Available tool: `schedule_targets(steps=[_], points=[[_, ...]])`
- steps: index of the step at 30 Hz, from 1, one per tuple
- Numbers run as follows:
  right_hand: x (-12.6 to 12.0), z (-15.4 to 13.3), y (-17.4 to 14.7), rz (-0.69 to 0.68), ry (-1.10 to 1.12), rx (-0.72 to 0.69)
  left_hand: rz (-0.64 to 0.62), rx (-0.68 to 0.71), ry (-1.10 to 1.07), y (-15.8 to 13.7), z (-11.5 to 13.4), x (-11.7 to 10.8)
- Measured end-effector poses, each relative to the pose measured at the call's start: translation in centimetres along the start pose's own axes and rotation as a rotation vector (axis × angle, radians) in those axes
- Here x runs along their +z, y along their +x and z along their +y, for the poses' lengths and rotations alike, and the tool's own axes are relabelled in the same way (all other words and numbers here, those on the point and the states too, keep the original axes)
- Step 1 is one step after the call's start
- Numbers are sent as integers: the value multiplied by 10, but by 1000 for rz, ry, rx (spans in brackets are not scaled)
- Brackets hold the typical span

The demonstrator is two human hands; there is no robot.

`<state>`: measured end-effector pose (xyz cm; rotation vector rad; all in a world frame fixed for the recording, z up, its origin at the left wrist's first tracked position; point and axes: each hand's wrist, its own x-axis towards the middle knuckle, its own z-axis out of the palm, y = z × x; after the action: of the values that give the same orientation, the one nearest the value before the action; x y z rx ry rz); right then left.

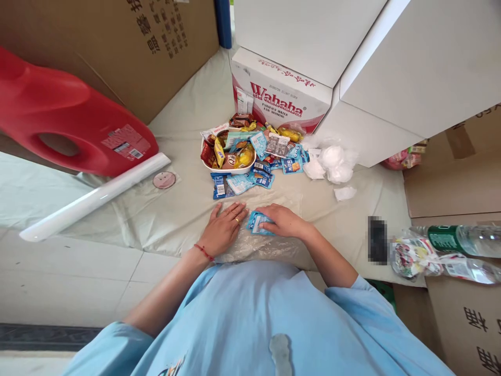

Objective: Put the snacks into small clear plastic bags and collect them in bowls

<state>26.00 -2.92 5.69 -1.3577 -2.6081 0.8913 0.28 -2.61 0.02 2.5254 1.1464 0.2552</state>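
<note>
My left hand [224,227] lies flat with its fingers stretched out on a clear plastic bag [254,249] spread before me. To its right, my right hand [285,220] closes its fingers and thumb over a small blue snack packet [259,223], which rests on the bag; a second packet may lie under it. Just beyond my hands stands a white bowl [230,170] heaped with wrapped snacks. More blue packets [239,184] lie in front of the bowl and to its right. Crumpled white plastic bags [334,162] sit right of the pile.
Behind the bowl is a Wahaha carton [282,96]. On the left stand a red jug [74,115] and a white plastic roll [94,198]. A dark pixelated object [378,240] and plastic bottles [450,239] lie on the right. Large cartons [457,172] border the surface.
</note>
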Motion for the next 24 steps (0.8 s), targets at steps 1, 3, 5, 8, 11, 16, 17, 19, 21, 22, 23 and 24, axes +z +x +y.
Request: schedule_targets(steps=[1, 3, 5, 8, 11, 16, 17, 19, 21, 22, 23, 24], points=[[3, -2, 2, -25, -29, 5, -2, 1, 0, 0, -1, 1], [10, -8, 5, -17, -106, 45, 7, -1, 0, 1, -3, 3], [15, -11, 5, 68, -147, 70, 42, -15, -4, -2, -7, 2], [9, -9, -13, 254, -95, 73, 126, -11, -30, -19, -15, -5], [-4, -5, -56, 307, 72, -15, 111, 122, -92, -50, -21, -17], [16, -6, -120, 97, 138, -114, -26, 247, -108, -87, -23, -18], [26, -8, -124, 104, 117, -86, -36, 235, -95, -89, -23, -16], [44, -9, -125, 169, 124, -38, -56, 216, -99, -86, -25, -15], [53, -7, -118, 265, 211, 2, -83, 217, -159, -77, -28, -19], [53, -5, -114, 311, 275, 27, -92, 222, -205, -70, -31, -23], [51, -2, -109, 348, 341, 58, -93, 219, -253, -62, -34, -28], [48, 1, -104, 379, 404, 103, -84, 204, -298, -53, -37, -33]])
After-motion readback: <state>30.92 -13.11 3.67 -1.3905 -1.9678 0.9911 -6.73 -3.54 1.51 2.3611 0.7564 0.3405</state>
